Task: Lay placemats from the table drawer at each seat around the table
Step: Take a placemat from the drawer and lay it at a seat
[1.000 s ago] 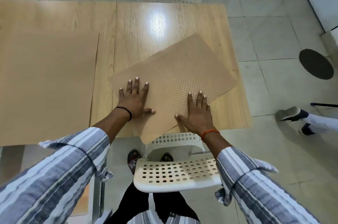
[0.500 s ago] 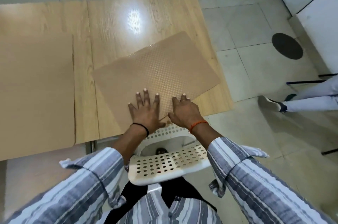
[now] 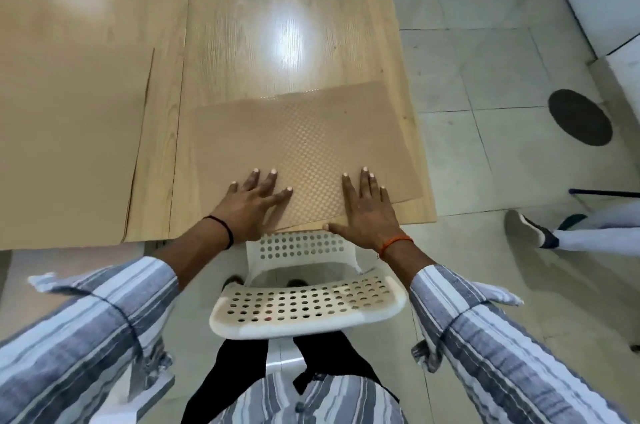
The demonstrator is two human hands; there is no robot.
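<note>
A tan, rectangular, dimple-textured placemat [image 3: 304, 153] lies flat at the near right corner of the light wooden tabletop [image 3: 277, 42]. The left hand [image 3: 252, 205] and right hand [image 3: 367, 209] both press on its near edge with fingers straight and spread, gripping nothing, above a white perforated plastic chair [image 3: 304, 309].

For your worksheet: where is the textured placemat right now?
Head view: the placemat lies on the table's near right part, before the near chair, under both hands.

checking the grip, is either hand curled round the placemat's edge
No, both the left hand and the right hand lie flat with straight fingers on the placemat.
</note>
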